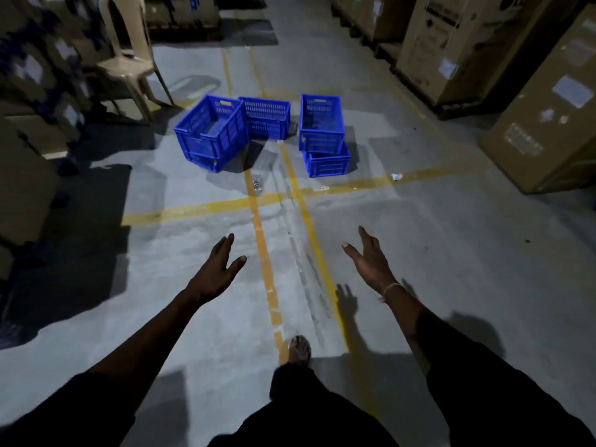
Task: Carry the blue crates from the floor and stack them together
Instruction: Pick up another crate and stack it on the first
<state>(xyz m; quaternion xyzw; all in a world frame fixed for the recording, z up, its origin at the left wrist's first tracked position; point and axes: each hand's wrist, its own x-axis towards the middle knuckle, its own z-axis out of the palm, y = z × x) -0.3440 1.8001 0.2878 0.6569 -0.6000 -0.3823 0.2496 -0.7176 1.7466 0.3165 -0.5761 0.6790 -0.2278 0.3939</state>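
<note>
A: Okay, quick — where are the crates from your hands?

B: Straight ahead and far, well apart from both. Your left hand point(216, 269) and right hand point(371, 262) are both out in front, fingers straight and spread, holding nothing.

A: Layout?

B: Two clumps on the floor point(419, 253). Far left: a tilted crate point(211, 132) that seems to sit on another one, with a back crate point(267, 117) touching it on the right. Far right: a top crate point(321, 124) sitting skewed on a bottom crate point(327, 162). There's a gap between the clumps, and the yellow floor lines point(258, 214) run up into it.

A: Long axis?

B: On the right pair it runs near to far, short end facing you. The left tilted one is angled, corner toward you.

A: Which hand's nearer?

B: About even, I'd say. Your right hand lines up closer to the right pair, your left to the left clump. You'll need to walk in before any reach.

A: Anything in the way?

B: Small litter point(257, 185) on the lines near the crates; a plastic chair point(129, 59) far left, cardboard boxes point(548, 108) right.
</note>
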